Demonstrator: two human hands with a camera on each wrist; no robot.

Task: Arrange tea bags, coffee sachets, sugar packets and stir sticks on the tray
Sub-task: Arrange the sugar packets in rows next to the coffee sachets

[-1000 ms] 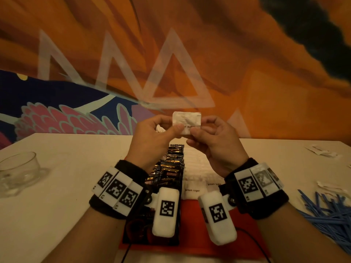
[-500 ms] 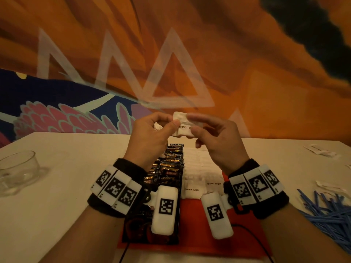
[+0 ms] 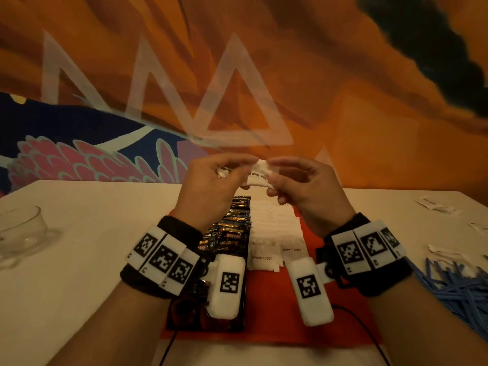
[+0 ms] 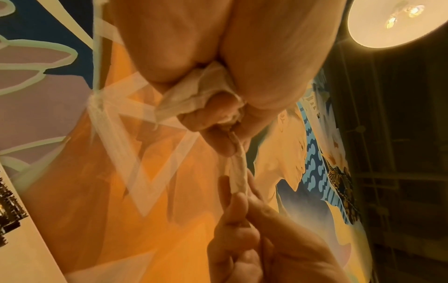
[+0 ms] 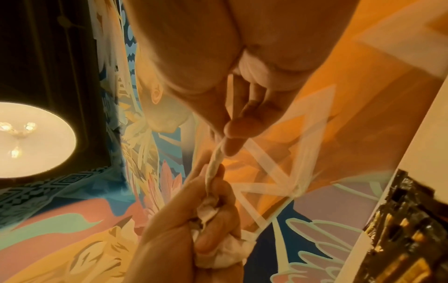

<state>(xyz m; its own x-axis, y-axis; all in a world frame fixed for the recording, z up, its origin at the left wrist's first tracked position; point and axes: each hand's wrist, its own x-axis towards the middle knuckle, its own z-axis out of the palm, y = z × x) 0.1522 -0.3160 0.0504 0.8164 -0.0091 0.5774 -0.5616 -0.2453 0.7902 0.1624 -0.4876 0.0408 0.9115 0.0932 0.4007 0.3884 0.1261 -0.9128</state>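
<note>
1. The left hand point(image 3: 211, 184) and right hand point(image 3: 303, 186) are both pinching one brown sugar packet point(image 3: 260, 175), holding it above the tray's point(image 3: 266, 307) far end
2. The left fingers are also clutching crumpled packets point(image 4: 194, 93)

Café or lounge interior: painted mural wall point(image 3: 343, 75) behind pale surface point(image 3: 92, 220); round ceiling lamp point(image 5: 31, 141); glass cup point(image 3: 21, 233) far left.

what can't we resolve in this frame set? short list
- Tray, head view: near part hidden by both wrist rigs.
- Left hand: crumpled white packets in the palm, count unclear.
- Sugar packet: edge-on in both wrist views.
- Blue stir sticks: cut by right edge.
- Tea bags: none identifiable.
</note>
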